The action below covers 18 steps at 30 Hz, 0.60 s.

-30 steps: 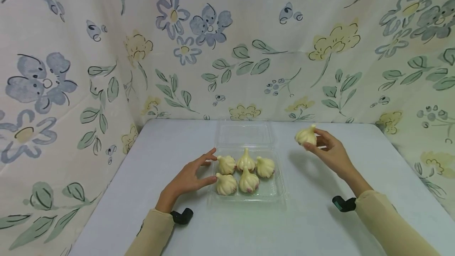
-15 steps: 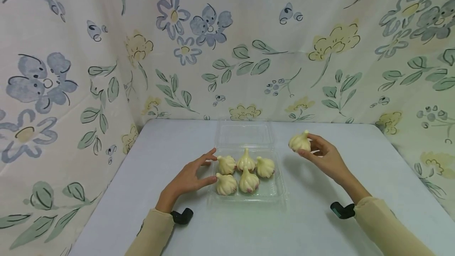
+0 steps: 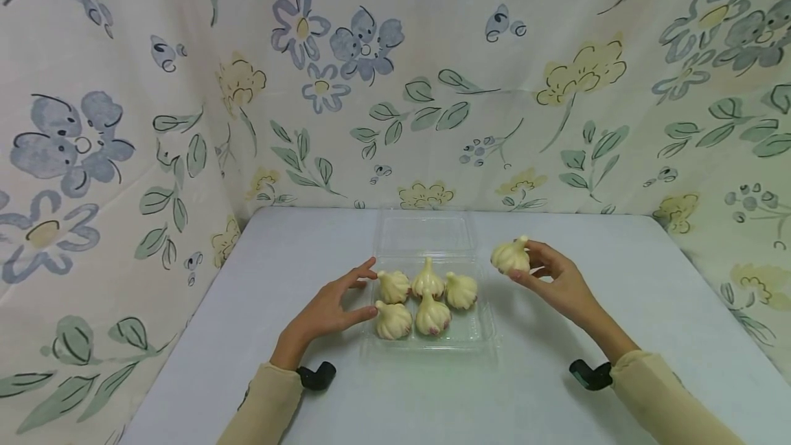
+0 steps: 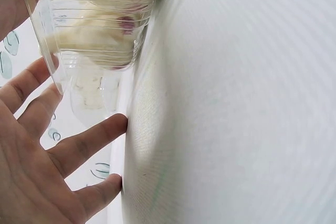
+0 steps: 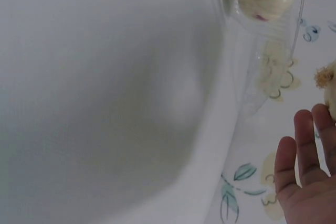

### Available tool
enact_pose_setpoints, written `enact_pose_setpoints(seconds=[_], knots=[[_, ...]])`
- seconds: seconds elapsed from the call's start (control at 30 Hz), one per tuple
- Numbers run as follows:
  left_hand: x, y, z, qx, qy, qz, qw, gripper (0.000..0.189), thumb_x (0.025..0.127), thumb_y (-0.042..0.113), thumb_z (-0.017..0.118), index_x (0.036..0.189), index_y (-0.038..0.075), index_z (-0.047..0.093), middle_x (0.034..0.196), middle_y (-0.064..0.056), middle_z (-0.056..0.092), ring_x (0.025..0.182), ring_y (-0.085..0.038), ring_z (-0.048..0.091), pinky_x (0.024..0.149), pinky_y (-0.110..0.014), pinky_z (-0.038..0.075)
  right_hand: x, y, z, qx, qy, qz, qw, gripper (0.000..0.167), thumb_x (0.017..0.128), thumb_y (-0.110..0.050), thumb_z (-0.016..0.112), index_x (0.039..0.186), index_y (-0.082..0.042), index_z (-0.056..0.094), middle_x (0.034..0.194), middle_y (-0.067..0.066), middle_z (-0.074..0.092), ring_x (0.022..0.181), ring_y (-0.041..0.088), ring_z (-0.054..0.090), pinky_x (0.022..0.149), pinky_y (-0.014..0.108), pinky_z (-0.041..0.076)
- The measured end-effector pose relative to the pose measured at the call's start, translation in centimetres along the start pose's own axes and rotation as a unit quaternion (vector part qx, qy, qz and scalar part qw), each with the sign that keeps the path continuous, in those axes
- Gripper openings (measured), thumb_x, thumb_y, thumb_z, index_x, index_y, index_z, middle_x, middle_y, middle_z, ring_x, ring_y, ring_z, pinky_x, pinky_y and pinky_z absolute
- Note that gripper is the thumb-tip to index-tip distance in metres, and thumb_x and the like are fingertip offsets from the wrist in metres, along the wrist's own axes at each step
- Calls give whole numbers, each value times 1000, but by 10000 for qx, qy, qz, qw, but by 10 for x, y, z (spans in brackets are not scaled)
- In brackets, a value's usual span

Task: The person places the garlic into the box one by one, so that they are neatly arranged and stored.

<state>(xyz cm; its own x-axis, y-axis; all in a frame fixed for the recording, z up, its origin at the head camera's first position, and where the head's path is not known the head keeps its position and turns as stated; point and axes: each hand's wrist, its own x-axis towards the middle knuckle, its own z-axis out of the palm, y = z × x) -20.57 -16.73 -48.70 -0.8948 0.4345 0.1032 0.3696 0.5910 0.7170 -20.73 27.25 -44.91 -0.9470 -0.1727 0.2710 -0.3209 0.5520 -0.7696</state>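
Observation:
A garlic bulb is pinched between the thumb and fingers of my right hand, raised just right of a clear plastic container. In the right wrist view only the rooty edge of that garlic bulb shows above the fingertips. Several more garlic bulbs sit inside the container: three in the back row, two in the front row at left and middle. My left hand lies along the container's left side, fingers spread. Its thumb and some fingertips touch the rim; two other fingertips rest on the table.
The container's clear lid lies folded back behind it. A white table carries everything. Floral cloth hangs behind and on both sides. Each wrist wears a black camera.
My right hand has carried its garlic bulb leftward and slightly down in the head view, closer to the container. The left hand and the bulbs inside have stayed put.

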Motion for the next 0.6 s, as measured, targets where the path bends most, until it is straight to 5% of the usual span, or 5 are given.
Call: enact_pose_setpoints(seconds=[0.6], knots=[[-1, 2, -1, -2, -23, 22, 10000, 85, 90, 51, 73, 159, 45, 25, 147, 7, 56, 135, -29, 58, 108, -69, 40, -10, -13, 17, -24, -107, -260, 9996, 52, 90, -20, 79, 138, -12, 60, 118, 0, 64, 101, 2, 57, 85, 24, 52]])
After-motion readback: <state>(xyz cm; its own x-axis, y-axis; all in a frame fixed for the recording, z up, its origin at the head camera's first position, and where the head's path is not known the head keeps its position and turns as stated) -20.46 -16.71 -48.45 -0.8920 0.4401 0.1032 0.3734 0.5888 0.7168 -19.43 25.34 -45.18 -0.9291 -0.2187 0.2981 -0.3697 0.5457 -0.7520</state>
